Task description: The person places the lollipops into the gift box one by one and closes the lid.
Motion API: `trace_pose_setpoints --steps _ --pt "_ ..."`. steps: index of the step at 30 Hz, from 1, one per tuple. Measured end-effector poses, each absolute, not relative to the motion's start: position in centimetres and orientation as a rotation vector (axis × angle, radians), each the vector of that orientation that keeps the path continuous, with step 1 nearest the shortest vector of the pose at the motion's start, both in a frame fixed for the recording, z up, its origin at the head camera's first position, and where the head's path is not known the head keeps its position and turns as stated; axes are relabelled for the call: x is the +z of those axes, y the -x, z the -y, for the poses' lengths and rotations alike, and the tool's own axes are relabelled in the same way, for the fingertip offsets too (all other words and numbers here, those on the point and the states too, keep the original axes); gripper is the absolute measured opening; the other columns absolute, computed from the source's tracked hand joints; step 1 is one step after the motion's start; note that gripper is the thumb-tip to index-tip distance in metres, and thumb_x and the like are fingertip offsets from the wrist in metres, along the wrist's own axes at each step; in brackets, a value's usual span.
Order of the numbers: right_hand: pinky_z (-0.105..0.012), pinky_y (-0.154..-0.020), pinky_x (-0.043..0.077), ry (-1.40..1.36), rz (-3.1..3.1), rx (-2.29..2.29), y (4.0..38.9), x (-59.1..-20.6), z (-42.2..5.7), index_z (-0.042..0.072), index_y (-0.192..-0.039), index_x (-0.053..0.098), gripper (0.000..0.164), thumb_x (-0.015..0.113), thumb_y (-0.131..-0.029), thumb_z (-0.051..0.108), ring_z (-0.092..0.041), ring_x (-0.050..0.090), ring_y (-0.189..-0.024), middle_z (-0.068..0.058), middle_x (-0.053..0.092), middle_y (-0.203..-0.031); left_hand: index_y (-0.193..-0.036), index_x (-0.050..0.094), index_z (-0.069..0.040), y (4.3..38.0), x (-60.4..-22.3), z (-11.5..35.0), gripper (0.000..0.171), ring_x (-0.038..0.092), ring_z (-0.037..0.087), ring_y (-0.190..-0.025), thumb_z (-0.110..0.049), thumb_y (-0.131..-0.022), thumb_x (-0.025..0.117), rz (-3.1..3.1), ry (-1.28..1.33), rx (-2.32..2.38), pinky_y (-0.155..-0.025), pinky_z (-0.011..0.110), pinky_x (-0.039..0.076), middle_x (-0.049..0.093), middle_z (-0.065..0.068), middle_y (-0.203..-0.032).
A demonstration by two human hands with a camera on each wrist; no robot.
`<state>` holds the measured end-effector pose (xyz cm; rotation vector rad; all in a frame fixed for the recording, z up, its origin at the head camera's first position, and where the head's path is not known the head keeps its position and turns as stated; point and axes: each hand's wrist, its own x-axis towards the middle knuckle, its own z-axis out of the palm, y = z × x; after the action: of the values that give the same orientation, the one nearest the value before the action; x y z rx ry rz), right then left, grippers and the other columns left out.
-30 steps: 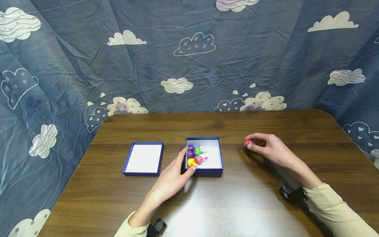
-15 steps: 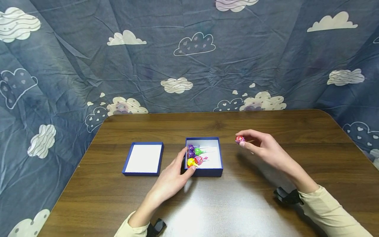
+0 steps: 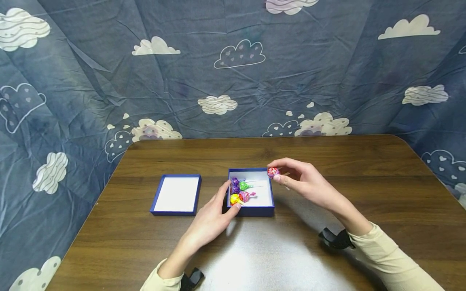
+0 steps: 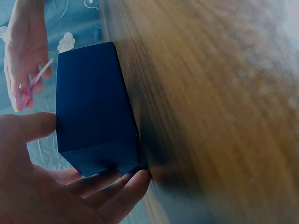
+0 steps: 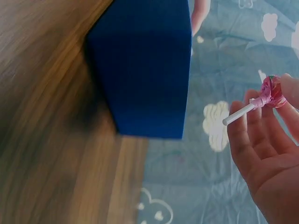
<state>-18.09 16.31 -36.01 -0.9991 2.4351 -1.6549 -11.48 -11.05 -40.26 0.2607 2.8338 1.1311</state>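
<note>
My right hand [image 3: 306, 182] pinches a red and pink wrapped lollipop [image 3: 273, 173] by its head, at the right rim of a blue box [image 3: 255, 211]. In the right wrist view the lollipop's white stick [image 5: 238, 115] points away from the fingers. My left hand [image 3: 211, 222] grips the near left corner of the box, thumb on the front and fingers along the left side, as the left wrist view shows. Inside the box, purple lollipops [image 3: 235, 186], a green lollipop [image 3: 244, 186], a pink lollipop [image 3: 245, 197] and a yellow lollipop [image 3: 234, 199] lie heads to the left.
Left of the box lies its shallow blue lid [image 3: 175, 194], white inside facing up. Both stand on a brown wooden table [image 3: 127, 242]. A dark blue curtain with clouds [image 3: 240, 81] hangs behind the table's far edge.
My right hand has carried the red and pink lollipop leftward, from well right of the box to its right rim. The left hand and the box have stayed in place.
</note>
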Motion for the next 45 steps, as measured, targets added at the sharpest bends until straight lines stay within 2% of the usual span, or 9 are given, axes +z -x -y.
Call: trace_pose_setpoints --steps 5,13,18,23,33,38,45 --pt "-0.034 -0.080 0.054 1.051 -2.376 -1.643 18.5 -36.0 -14.2 0.014 -0.121 0.065 0.027 0.066 -0.095 0.009 -0.025 0.063 -0.101 0.000 0.067 -0.113 -0.156 0.027 -0.023 11.6 -40.3 11.1 0.072 0.046 0.036 -0.131 -0.045 -0.095 0.058 -2.837 -0.254 1.132 -0.103 0.054 0.039 0.041 0.011 -0.152" --pt "-0.034 -0.075 0.055 1.119 -2.294 -1.497 19.5 -36.8 -11.6 0.010 -0.121 0.066 0.025 0.065 -0.096 0.011 -0.023 0.064 -0.097 -0.001 0.067 -0.111 -0.156 0.027 -0.023 11.5 -40.3 11.0 0.072 0.048 0.033 -0.129 -0.047 -0.095 0.058 -2.829 -0.257 1.137 -0.102 0.054 0.041 0.044 0.011 -0.150" --pt "-0.037 -0.081 0.055 1.176 -2.228 -1.326 20.5 -37.2 -11.1 0.004 -0.122 0.064 0.027 0.064 -0.097 0.012 -0.022 0.064 -0.097 -0.004 0.067 -0.112 -0.155 0.028 -0.024 11.6 -40.3 11.0 0.071 0.050 0.033 -0.127 -0.047 -0.095 0.057 -2.832 -0.265 1.133 -0.100 0.054 0.042 0.046 0.011 -0.148" --pt "-0.039 -0.087 0.053 1.235 -2.187 -1.144 21.5 -37.1 -10.9 0.004 -0.120 0.065 0.026 0.065 -0.096 0.011 -0.022 0.064 -0.097 -0.001 0.067 -0.112 -0.156 0.026 -0.025 11.5 -40.2 11.0 0.072 0.049 0.034 -0.128 -0.048 -0.095 0.057 -2.829 -0.257 1.126 -0.100 0.054 0.042 0.044 0.010 -0.149" --pt "-0.033 -0.081 0.053 1.349 -2.199 -0.827 22.5 -36.8 -9.7 0.012 -0.110 0.069 0.018 0.066 -0.092 0.014 -0.011 0.065 -0.090 0.009 0.068 -0.097 -0.156 0.027 -0.024 11.5 -40.3 11.1 0.072 0.051 0.034 -0.125 -0.046 -0.095 0.058 -2.824 -0.273 1.149 -0.098 0.053 0.044 0.045 0.010 -0.149" --pt "-0.029 -0.073 0.053 1.290 -2.235 -0.783 22.5 -36.8 -9.3 0.014 -0.102 0.069 0.019 0.069 -0.084 0.009 -0.009 0.065 -0.084 0.012 0.066 -0.088 -0.155 0.028 -0.024 11.6 -40.4 11.1 0.071 0.053 0.032 -0.124 -0.046 -0.095 0.057 -2.820 -0.272 1.152 -0.097 0.052 0.045 0.047 0.011 -0.147" --pt "-0.026 -0.069 0.053 1.233 -2.303 -0.740 22.1 -37.1 -9.0 0.016 -0.091 0.067 0.019 0.075 -0.076 0.007 -0.007 0.064 -0.079 0.012 0.065 -0.081 -0.155 0.027 -0.023 11.6 -40.4 11.1 0.071 0.056 0.033 -0.120 -0.047 -0.095 0.056 -2.820 -0.273 1.151 -0.094 0.052 0.046 0.047 0.012 -0.146"
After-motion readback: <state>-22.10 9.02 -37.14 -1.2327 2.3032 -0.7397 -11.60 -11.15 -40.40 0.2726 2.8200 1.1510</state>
